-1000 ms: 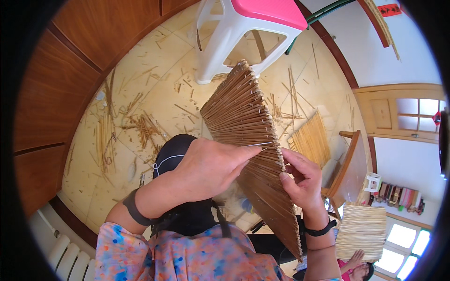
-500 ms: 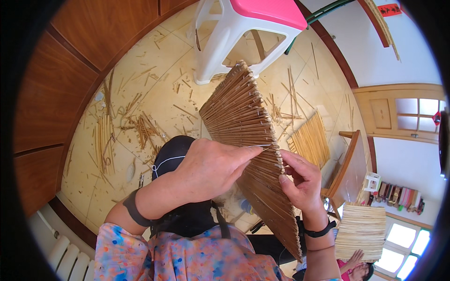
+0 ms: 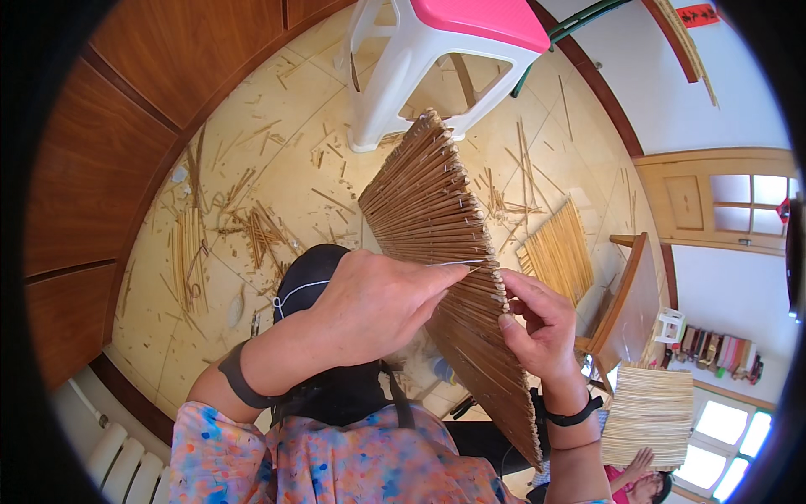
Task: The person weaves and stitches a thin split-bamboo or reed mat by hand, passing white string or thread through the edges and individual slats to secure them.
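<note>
A panel of brown plant stalks (image 3: 420,206) stands tilted in front of me, its pale cut ends along the right edge. My left hand (image 3: 382,298) is closed in a pinch at the panel's near face, and a thin white thread (image 3: 457,264) runs at its fingertips. Whether a needle is in that pinch is too small to tell. More white thread (image 3: 306,286) loops over my dark-clothed knee, beside the left wrist. With fingers and thumb, my right hand (image 3: 541,323) grips the panel's right edge, opposite the left fingertips.
A white stool with a pink seat (image 3: 483,23) stands beyond the panel. Loose stalk pieces (image 3: 264,235) litter the tiled floor. A lighter stalk mat (image 3: 558,252) lies at right, near a wooden table (image 3: 621,302). Another person's hand (image 3: 640,462) touches an upright pale panel (image 3: 646,412).
Hardly anything differs. Both hands keep their places on the panel, and the view has shifted very slightly.
</note>
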A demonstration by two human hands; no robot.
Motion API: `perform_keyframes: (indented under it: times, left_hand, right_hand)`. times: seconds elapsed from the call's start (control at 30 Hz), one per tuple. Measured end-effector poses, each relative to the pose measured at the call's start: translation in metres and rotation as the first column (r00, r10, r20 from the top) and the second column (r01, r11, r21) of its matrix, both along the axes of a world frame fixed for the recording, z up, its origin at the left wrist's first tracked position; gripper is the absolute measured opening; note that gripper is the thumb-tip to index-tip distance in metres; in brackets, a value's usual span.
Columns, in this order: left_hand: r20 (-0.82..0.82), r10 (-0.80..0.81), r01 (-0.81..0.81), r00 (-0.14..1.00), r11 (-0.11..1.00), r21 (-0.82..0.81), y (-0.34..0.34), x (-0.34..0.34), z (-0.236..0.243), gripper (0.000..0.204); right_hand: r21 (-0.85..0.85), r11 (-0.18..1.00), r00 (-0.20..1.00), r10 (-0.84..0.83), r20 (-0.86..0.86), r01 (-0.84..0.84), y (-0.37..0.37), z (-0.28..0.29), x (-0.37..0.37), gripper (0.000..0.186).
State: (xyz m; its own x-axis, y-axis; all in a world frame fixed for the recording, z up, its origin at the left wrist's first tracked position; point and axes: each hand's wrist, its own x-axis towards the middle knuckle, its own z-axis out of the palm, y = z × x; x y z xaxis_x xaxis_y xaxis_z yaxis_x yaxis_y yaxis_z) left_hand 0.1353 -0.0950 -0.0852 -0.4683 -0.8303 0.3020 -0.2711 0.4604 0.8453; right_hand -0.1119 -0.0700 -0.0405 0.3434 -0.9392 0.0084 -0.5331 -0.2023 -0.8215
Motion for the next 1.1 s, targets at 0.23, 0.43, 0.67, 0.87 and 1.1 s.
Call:
perform_keyframes:
  times: [0.23,0.43,0.67,0.87,1.1]
  left_hand:
    - [-0.03,0.007,-0.007,1.0,1.0,-0.01,-0.001,-0.003,-0.005,0.037]
    - [-0.005,-0.006,0.006,1.0,1.0,0.016,0.002,0.002,0.003,0.037]
    - [0.048,-0.021,0.02,0.999,0.999,0.026,0.003,0.004,0.002,0.032]
    - [-0.013,0.013,-0.013,1.0,1.0,0.009,0.003,0.003,0.0,0.036]
    - [0.06,-0.013,0.013,0.998,1.0,0.008,0.005,0.014,0.013,0.032]
  right_hand:
    - [0.008,1.0,1.0,0.007,-0.017,-0.007,0.0,-0.001,0.002,0.052]
    - [-0.025,0.999,1.0,0.031,-0.004,-0.031,0.0,0.0,0.005,0.051]
    - [-0.019,0.999,0.999,0.037,0.001,-0.037,0.0,-0.001,0.002,0.051]
    - [-0.017,0.999,0.999,0.035,-0.006,-0.035,0.002,-0.002,0.004,0.052]
    - [-0.039,0.995,0.995,0.087,-0.052,-0.089,0.011,0.002,0.015,0.053]
